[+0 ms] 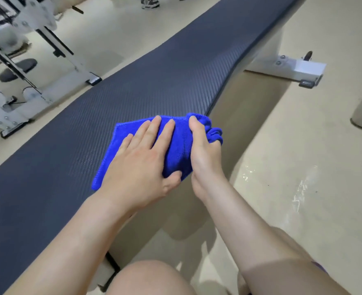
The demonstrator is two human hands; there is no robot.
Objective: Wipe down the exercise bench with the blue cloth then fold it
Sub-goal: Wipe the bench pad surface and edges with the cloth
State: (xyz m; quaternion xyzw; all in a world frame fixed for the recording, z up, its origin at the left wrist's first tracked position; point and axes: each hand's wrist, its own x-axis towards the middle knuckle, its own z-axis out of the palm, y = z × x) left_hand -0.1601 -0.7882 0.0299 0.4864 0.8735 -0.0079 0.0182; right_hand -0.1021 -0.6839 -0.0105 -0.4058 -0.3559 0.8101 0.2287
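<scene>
The blue cloth (179,149) lies partly folded near the right edge of the long dark padded exercise bench (120,96). My left hand (142,165) presses flat on the cloth with straight fingers, thumb tucked at its near edge. My right hand (203,154) grips the cloth's right side at the bench edge, thumb on top and fingers curled beneath, where the fabric bunches into folds that hang past the edge.
The bench's white foot (290,67) stands on the beige floor at the right. A white exercise machine frame (27,60) is on the left. Someone's shoes (150,2) show at the top. My bare knees (152,277) are at the bottom.
</scene>
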